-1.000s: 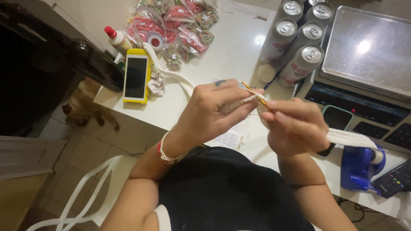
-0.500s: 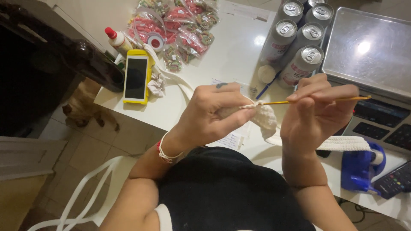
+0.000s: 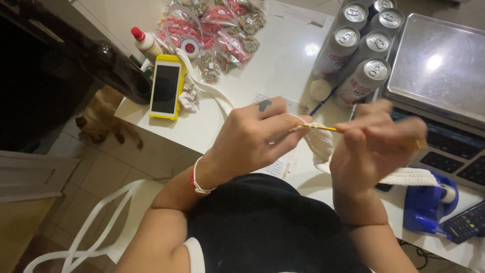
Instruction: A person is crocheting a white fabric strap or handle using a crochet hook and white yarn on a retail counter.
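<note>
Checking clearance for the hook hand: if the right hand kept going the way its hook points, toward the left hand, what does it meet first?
Probably the cream crocheted piece at the yellow hook tip, then the left hand fingers pinching it. The right hand is motion-blurred and depth is unclear, so treat this as likely.

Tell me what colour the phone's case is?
Bright yellow; the phone shows best in the head view.

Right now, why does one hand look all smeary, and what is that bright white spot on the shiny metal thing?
In the head view, the right hand is blurred, while the left hand looks sharp; the white spot is glare on the metal scale tray.
</note>
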